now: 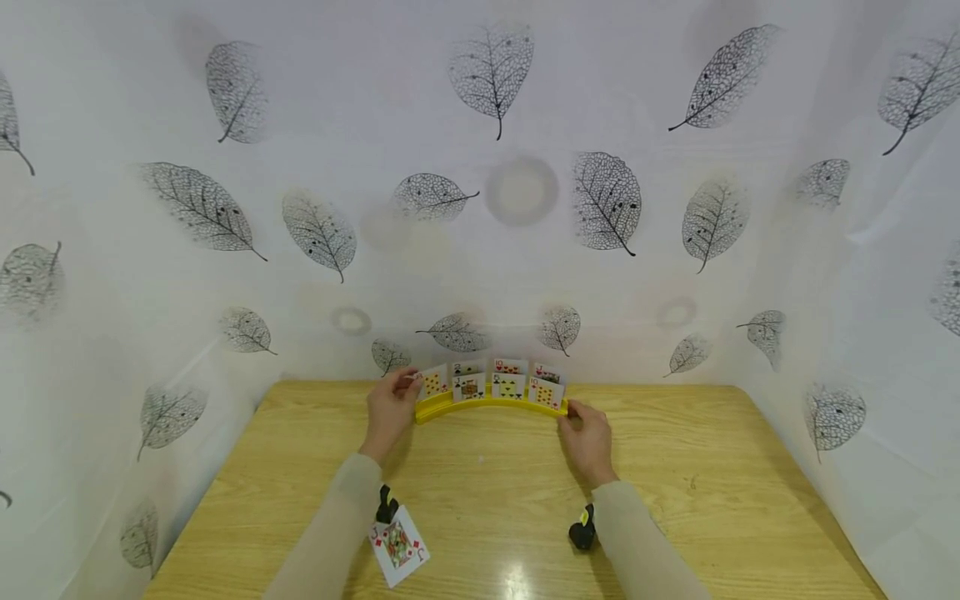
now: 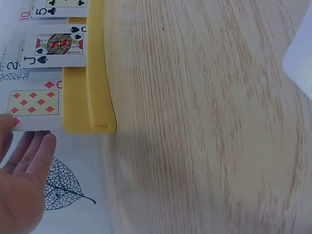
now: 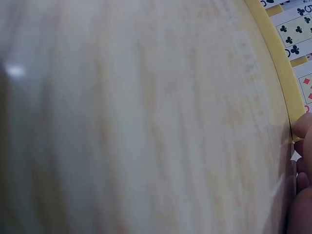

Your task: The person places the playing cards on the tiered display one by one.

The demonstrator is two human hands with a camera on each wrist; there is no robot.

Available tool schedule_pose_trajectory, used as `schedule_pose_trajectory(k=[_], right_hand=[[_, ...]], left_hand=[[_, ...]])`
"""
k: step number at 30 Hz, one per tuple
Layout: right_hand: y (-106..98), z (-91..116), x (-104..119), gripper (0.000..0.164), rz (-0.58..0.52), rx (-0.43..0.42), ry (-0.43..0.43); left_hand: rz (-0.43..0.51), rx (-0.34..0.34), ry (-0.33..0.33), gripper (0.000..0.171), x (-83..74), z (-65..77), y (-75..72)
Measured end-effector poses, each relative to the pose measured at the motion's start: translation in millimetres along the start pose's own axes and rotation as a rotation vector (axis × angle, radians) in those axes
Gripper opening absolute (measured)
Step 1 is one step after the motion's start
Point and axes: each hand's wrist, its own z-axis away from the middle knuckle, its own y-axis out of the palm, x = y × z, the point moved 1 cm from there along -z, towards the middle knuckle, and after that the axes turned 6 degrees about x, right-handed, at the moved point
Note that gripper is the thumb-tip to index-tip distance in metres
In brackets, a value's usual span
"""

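Note:
A curved yellow card holder (image 1: 491, 402) stands near the table's back edge, with playing cards upright in two rows. My left hand (image 1: 390, 410) pinches a diamonds number card (image 2: 33, 103) by its outer edge, at the holder's left end. Beside that card stands a jack of spades (image 2: 59, 46), with a 2 partly hidden behind it. Farther right are a five of clubs (image 1: 508, 386) and a red number card (image 1: 546, 392), with more cards behind them. My right hand (image 1: 587, 440) grips the holder's right end between thumb and fingers.
A jack of diamonds (image 1: 400, 546) lies face up on the wooden table (image 1: 487, 492) by my left forearm. Black wrist devices (image 1: 582, 531) show at both forearms. A white leaf-patterned sheet (image 1: 420, 275) rises behind the table and along both sides.

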Motion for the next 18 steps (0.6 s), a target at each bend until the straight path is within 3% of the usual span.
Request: schedule_pose_trajectory(k=[8, 18], right_hand=[[0.3, -0.5, -1.3, 0.041, -0.014, 0.001, 0.01], [0.8, -4.0, -4.2, 0.042, -0.052, 0.019, 0.06]], left_hand=[[0.037, 0.051, -0.046, 0.037, -1.7, 2.4, -4.7], [0.005, 0.077, -0.106, 0.057, 0.1, 11.5, -14.5]])
